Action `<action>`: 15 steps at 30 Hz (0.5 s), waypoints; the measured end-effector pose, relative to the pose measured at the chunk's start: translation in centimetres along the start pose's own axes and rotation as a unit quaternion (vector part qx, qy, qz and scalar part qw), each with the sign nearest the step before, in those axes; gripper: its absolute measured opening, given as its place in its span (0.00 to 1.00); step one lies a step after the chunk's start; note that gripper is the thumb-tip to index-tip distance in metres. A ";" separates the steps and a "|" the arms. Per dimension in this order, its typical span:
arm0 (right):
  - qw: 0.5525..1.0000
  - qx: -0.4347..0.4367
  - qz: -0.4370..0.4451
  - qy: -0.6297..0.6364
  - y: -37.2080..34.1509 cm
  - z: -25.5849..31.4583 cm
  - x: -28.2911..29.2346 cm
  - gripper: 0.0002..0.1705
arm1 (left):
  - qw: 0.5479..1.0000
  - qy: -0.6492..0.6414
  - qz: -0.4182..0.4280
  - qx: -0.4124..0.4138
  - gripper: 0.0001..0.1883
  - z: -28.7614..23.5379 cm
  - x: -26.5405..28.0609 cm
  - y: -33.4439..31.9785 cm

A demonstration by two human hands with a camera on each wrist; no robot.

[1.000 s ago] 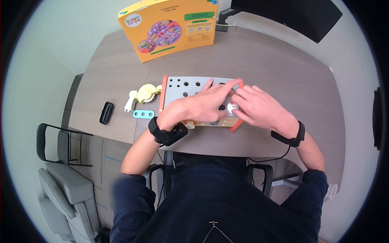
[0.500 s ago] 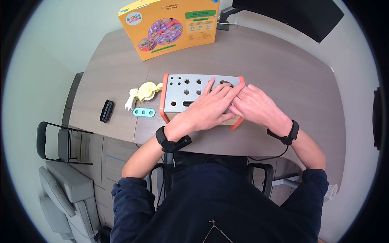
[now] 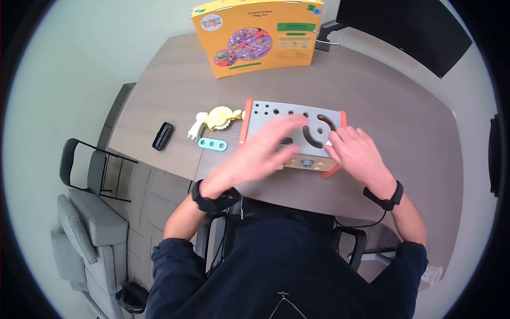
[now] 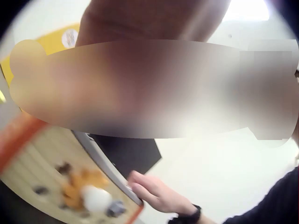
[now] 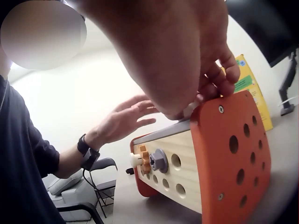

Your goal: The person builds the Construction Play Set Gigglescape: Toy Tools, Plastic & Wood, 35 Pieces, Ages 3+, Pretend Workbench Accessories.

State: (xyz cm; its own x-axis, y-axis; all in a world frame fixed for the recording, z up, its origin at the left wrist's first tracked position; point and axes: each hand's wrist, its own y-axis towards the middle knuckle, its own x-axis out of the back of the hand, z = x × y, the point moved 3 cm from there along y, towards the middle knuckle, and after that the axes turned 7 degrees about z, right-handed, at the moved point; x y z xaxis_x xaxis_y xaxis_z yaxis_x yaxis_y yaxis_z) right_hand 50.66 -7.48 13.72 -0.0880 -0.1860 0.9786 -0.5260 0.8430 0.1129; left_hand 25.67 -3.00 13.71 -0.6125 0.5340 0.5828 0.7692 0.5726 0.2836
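A toy workbench with a grey perforated top (image 3: 258, 121) and orange end panels (image 5: 212, 154) stands in front of the person. At the top's right edge, the right hand (image 3: 358, 157) pinches a small white piece (image 3: 329, 142), mostly hidden by the fingers. The left hand (image 3: 260, 149), blurred, hovers over the top's left half with fingers extended and holds nothing. On the wooden front, the right wrist view shows an orange gear (image 5: 144, 161) with a white peg (image 5: 135, 160) through it. Beside it sits a grey hex-headed bolt (image 5: 159, 160).
Left of the workbench lie a pale yellow toy piece (image 3: 220, 118) and a turquoise three-hole strip (image 3: 212, 144). Farther left is a black case-like object (image 3: 163, 136). A yellow play set box (image 3: 260, 42) stands behind, with a monitor (image 3: 406, 34) at back right.
The left hand has parted from the right hand and moved left, uncovering curved slots in the top. The right hand stays by the right edge. The head view has shifted.
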 end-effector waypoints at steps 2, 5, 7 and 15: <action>1.000 -0.011 0.002 0.014 0.0 -0.5 -0.1 0.15 | 0.986 0.090 -0.106 0.093 0.25 2.9 4.0 -2.6; 0.999 -0.021 0.011 0.030 0.1 -0.8 0.0 0.15 | 0.933 0.230 -0.164 0.221 0.23 10.5 9.1 -6.9; 0.998 -0.025 0.026 0.042 0.2 -1.0 0.2 0.16 | 0.908 0.294 -0.128 0.270 0.25 14.5 10.5 -9.2; 0.990 -0.010 0.105 0.095 1.5 -1.9 2.0 0.19 | 0.833 0.371 0.013 0.409 0.34 21.2 11.2 -11.3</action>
State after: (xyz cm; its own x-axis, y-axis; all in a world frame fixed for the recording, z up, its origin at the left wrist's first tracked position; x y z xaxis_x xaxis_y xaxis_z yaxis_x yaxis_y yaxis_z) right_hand 51.36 -5.61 16.16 -0.0325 0.0907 0.9954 -0.4953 0.8635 -0.0948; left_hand 6.29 9.70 0.94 -0.0819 0.1951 0.9774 0.2131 0.9614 -0.1740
